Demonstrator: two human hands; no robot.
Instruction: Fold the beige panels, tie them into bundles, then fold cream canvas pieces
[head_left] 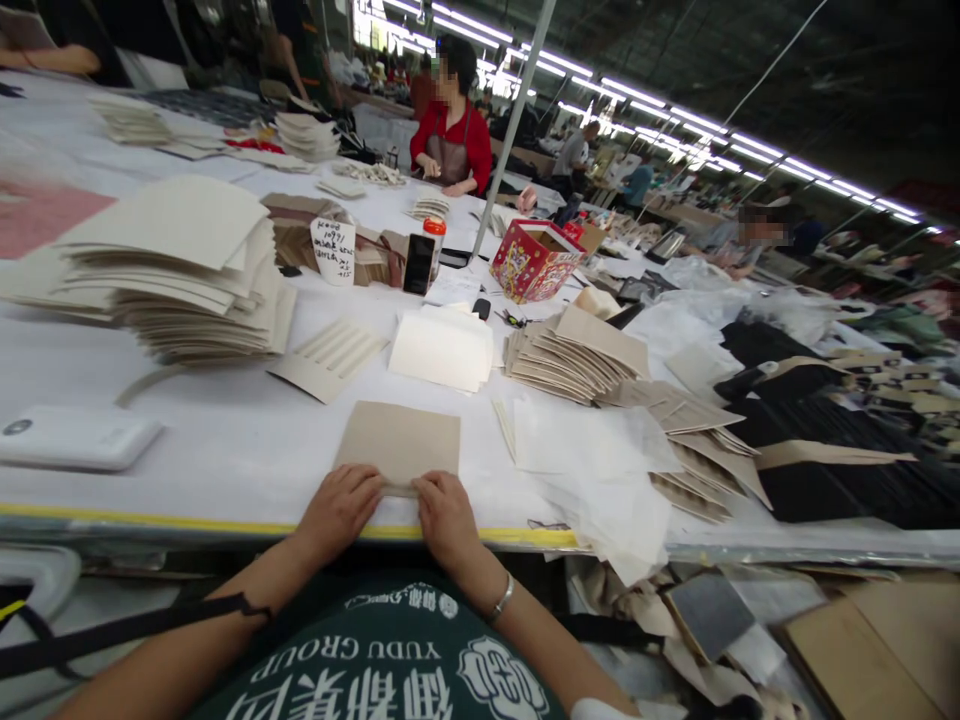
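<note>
A tan fabric piece (pixel 401 440) lies flat on the white table (pixel 225 440) just in front of me. My left hand (pixel 337 510) and my right hand (pixel 446 515) rest side by side on its near edge. The fingers of both curl over and pinch that edge near the table's yellow-taped front edge. A silver bracelet sits on my right wrist.
A tall stack of cream pieces (pixel 187 270) stands at the left, a white power bank (pixel 75 437) nearer. White sheets (pixel 442 345), tan stacks (pixel 574 355), thin paper (pixel 600 450) and black fabric (pixel 825 430) lie to the right. A red box (pixel 534 260) and a person in red (pixel 452 135) are farther back.
</note>
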